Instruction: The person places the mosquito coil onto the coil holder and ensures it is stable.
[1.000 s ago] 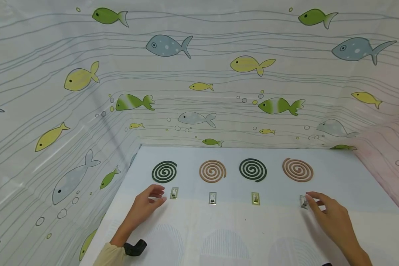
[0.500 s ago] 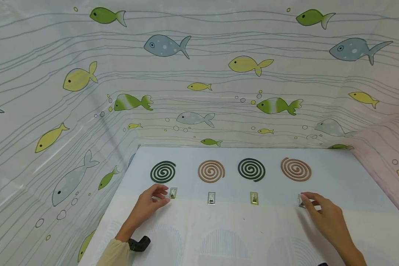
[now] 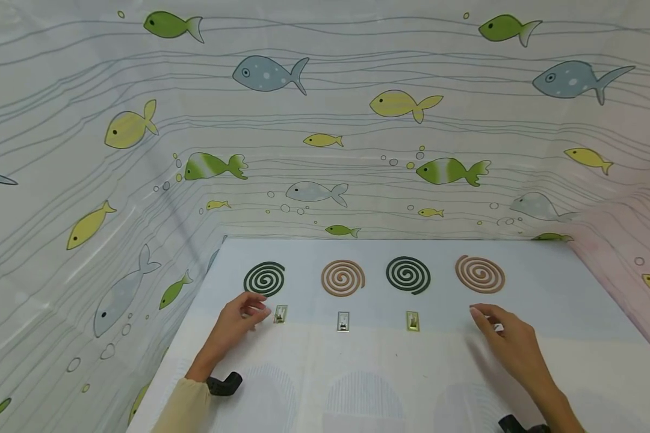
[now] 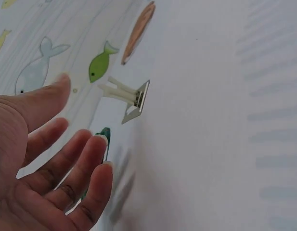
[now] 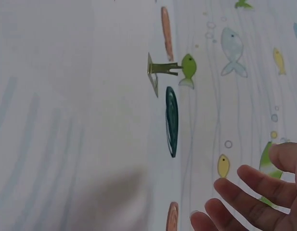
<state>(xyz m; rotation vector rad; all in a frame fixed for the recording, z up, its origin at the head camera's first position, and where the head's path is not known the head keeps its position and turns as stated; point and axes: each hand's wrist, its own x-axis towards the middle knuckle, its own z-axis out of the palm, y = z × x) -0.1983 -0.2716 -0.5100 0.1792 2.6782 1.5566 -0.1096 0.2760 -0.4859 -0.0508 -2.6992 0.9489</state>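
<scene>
Head view, left hand [image 3: 238, 317]: held above the table [image 3: 368, 355]; fingers loosely bent, thumb and fingertips kept apart.
Left stand [image 3: 280, 314]: set upright on the table just beside the left fingertips; a gap is shown in the left wrist view, where two prongs are seen raised from its flat plate.
Left green coil [image 3: 265, 279]: laid flat just beyond the left fingers, its near edge overlapped by them; contact cannot be told.
Right hand [image 3: 511, 337]: held above the table; thumb and fingers apart, fingers seen spread in the right wrist view.
Pale metal piece [image 3: 499, 328]: glimpsed between right thumb and fingers, mostly hidden; whether it is touched cannot be told.
Right brown coil [image 3: 479, 274]: laid flat just beyond the right fingertips.
Silver stand [image 3: 343, 322]: placed between the hands, nearer the left fingers.
Gold stand [image 3: 413, 321]: placed between the hands, nearer the right fingers.
Middle brown coil [image 3: 343, 278], right green coil [image 3: 408, 275]: laid behind these two stands, well apart from all fingers.
</scene>
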